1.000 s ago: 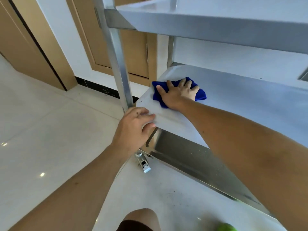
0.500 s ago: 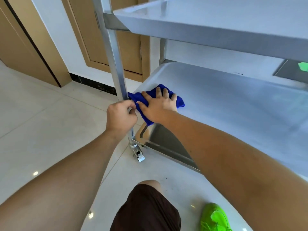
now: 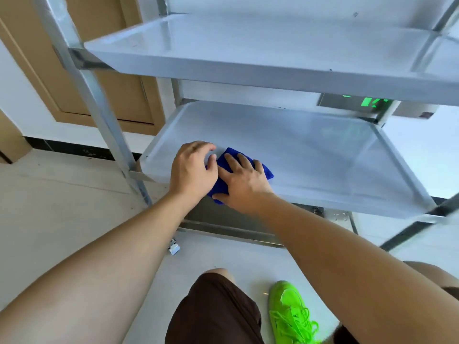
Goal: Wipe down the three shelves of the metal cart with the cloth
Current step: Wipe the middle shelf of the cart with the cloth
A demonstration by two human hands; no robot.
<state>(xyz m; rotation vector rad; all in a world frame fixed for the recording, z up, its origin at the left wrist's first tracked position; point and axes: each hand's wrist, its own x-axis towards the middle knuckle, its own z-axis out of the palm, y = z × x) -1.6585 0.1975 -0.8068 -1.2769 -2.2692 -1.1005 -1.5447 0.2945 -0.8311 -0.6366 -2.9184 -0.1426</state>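
A person bends over a shiny metal cart (image 3: 104,100). The cart has three shelves. The top shelf (image 3: 248,45) is near the top of the view. The middle shelf (image 3: 310,150) is under it. Only a bit of the bottom shelf (image 3: 223,217) shows, dark and shiny, below the arms.

A blue cloth (image 3: 224,167) lies on the middle shelf, near its front left corner. Part of the cloth hangs a little over the front edge.

The right hand (image 3: 242,182) lies flat on top of the cloth. Its fingers are straight and spread out, and they press the cloth down on the shelf. They do not curl round it.

The left hand (image 3: 192,170) is right next to the right hand, on the left side of the cloth. Its fingers are bent a little and the tips touch the shelf. It covers the left edge of the cloth, so I cannot tell if it holds the cloth or just rests there.

Both arms are bare.

Down low there is a knee in brown shorts (image 3: 216,311) and a bright green shoe (image 3: 290,311) on the pale floor (image 3: 62,207). A small wheel (image 3: 173,247) of the cart sits on the floor. Behind the cart there is a white wall (image 3: 19,108) and a brown wooden door (image 3: 116,78).
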